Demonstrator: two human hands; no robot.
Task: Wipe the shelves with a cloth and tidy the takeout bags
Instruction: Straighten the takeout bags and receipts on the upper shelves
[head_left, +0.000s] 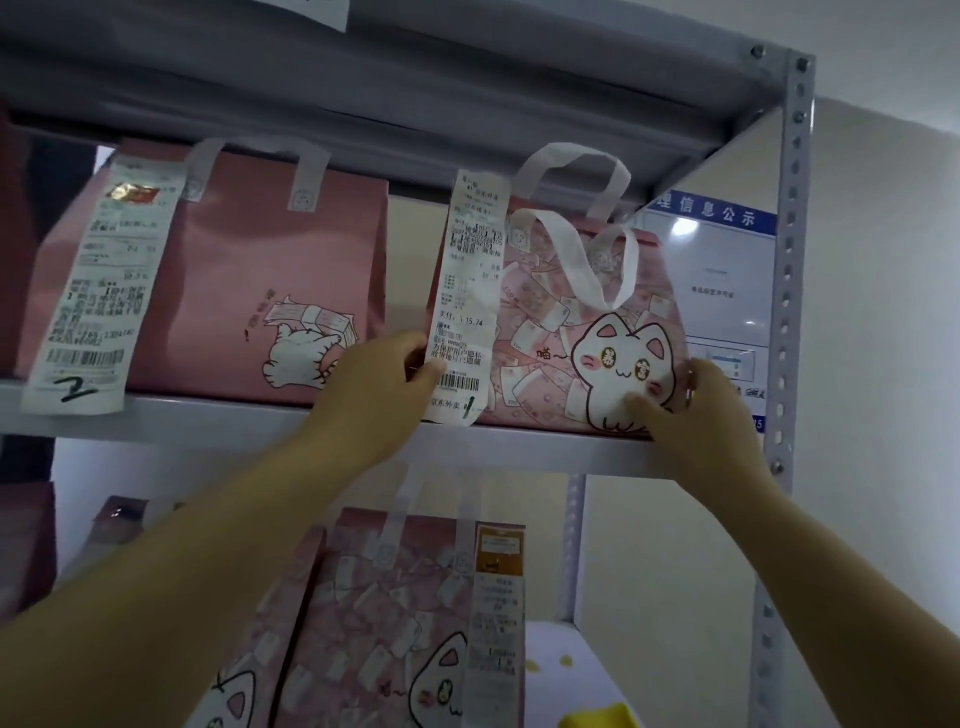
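The pink bag with the cat drawing (545, 332), right of centre in the frame, is gripped at both lower sides. Its left edge is held by the left hand (376, 376), with the fingers curled round the edge and the thumb laid against the lower part of a long receipt (467, 291) that hangs down the front of the bag. Its lower right corner is pinched by the right hand (691, 415), the thumb pressed on the front below the cat's face and the fingers hidden behind the bag. The bag is stood upright on the grey shelf (208, 415) across the middle of the frame, with its white handles (576, 218) flopped forward.

On the same shelf, at the left of the frame, a plain pink bag (249, 270) is stood apart from the held one, with its own receipt (98, 291) hung over the shelf's front edge. Another cat bag (374, 613) is seen on the level below, at bottom centre. A blue-and-white notice (722, 270) is seen behind the shelf at the right, beside the perforated post (789, 260). At the bottom right edge a yellow object (597, 719) is cut off; what it is cannot be told.
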